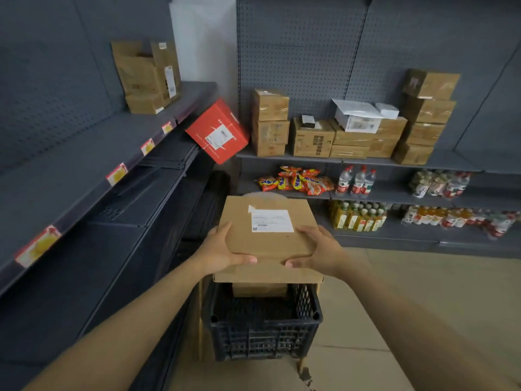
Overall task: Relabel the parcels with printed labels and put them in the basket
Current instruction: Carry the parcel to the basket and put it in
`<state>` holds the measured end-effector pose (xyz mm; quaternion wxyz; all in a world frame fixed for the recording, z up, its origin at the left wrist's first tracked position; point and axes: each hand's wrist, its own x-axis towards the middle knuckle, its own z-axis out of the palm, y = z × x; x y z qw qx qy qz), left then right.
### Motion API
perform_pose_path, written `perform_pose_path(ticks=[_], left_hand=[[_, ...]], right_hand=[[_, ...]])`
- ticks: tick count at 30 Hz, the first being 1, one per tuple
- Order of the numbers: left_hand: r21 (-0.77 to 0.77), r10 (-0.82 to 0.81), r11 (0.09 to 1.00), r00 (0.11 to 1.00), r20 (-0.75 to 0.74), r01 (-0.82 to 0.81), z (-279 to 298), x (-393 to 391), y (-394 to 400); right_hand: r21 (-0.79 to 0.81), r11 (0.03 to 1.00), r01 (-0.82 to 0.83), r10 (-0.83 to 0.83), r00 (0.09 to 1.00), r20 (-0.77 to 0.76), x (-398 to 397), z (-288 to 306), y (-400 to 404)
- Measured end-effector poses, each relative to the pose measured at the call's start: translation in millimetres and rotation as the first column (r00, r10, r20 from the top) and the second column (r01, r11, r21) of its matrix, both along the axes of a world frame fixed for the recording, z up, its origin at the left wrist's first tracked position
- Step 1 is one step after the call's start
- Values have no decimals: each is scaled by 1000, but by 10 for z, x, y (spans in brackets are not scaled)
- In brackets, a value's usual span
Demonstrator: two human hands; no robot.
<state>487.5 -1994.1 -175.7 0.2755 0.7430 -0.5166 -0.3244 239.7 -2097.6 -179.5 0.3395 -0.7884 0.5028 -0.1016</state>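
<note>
Both arms reach forward. The left hand grips the near left corner of a flat brown parcel, thumb on its front edge and fingers on top; the right hand grips the near right corner the same way. The parcel is held level above a black plastic basket standing on the floor. A white printed label sits on the parcel's top face, toward the far right; its text is too small to read. Another brown box shows inside the basket, below the held parcel.

On the shelf ahead, stacked brown cartons stand beside a white box. A red box leans tilted in the corner between shelves. Lower shelves hold snack packets and water bottles.
</note>
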Motion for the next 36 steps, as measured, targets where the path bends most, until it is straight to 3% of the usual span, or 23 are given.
perform_pose_path(ticks=[4,12,18,24,31,36], left_hand=[[67,-5,998,999,-36,7,-404,134,-502],[265,86,960,996,29,-91,-1258,306,-1249],[418,-25,908,1000,9,19,-1859,487,-1609],[481,-55,877,996,75,13,-2400,583,-1883],[560,22,827,998,59,-51,-2992,650,-2128],[525,24,849,996,88,-66,-3297,633,-2275]], right_hand=[[60,998,-25,27,999,-38,178,-474,-569],[245,968,-62,90,990,-108,451,-1337,-1389],[343,939,-39,93,985,-143,679,-1826,-1740],[383,924,2,115,953,-281,891,-2337,-1889],[369,928,52,97,922,-374,1147,-2913,-2016],[329,942,69,74,912,-404,1207,-3242,-2141]])
